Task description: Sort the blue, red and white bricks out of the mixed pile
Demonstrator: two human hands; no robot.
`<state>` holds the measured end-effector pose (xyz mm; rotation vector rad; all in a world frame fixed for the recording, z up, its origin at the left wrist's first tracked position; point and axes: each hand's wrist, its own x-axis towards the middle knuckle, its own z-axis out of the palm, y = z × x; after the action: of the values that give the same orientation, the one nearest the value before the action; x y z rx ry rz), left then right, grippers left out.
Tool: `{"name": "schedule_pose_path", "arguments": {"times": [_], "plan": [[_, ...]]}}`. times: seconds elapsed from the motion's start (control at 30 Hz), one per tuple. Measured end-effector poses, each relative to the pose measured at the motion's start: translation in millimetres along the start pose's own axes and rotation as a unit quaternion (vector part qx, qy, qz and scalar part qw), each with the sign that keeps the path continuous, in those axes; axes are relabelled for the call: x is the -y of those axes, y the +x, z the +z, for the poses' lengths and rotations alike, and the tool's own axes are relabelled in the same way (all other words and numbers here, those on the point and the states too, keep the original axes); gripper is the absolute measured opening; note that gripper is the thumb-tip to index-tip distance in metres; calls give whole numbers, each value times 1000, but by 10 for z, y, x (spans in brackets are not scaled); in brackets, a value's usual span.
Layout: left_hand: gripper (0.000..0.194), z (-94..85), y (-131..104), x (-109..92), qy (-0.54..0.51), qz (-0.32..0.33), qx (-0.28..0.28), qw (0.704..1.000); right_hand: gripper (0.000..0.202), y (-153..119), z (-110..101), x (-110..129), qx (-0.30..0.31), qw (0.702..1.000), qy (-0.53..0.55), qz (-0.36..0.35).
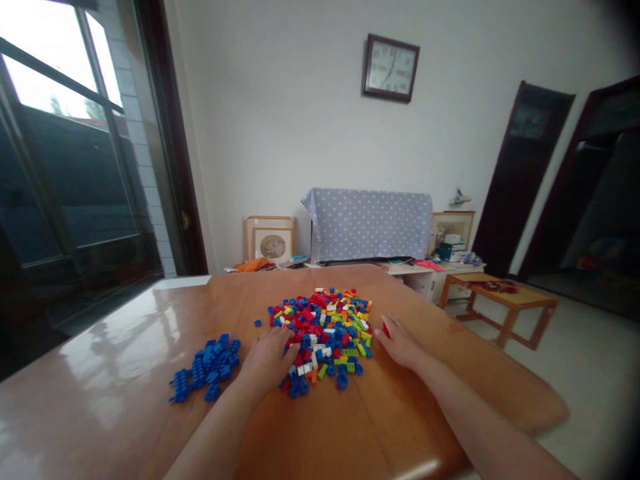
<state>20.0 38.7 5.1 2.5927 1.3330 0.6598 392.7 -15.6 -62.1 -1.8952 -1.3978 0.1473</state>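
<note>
Toy bricks [325, 330] in one big loose heap on the glossy wooden surface [345, 427], between the two hands: red, blue, white, yellow, lime and orange, too many and too overlapped to count. Off to the left, one smaller pile of blue pieces [213, 363], likewise beyond counting. Near the heap's far left side, one lone blue piece [258, 323]. Along the near edge, at least four round blue pieces [342, 381]. Left hand [267, 357] palm down at the heap's left edge, fingers bent over the bricks; fingertips partly hidden, impossible to say whether around anything. Right hand [399, 342] just beside the heap's right edge, fingers narrow around one red brick [385, 330]. Beyond, one white cabinet [426, 283], contents hidden; on the wall, one clock [391, 68].
</note>
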Motion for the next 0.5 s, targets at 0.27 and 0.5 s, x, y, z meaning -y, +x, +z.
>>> {"name": "schedule_pose_path", "arguments": {"times": [0.27,0.5], "plan": [[26,4,26,34,7,1,2,1000,43,92,-145,-282,66,994,-82,-43],[29,12,33,45,3,-6,2,1000,59,120,-224,-519,16,997,-66,-23]]}}
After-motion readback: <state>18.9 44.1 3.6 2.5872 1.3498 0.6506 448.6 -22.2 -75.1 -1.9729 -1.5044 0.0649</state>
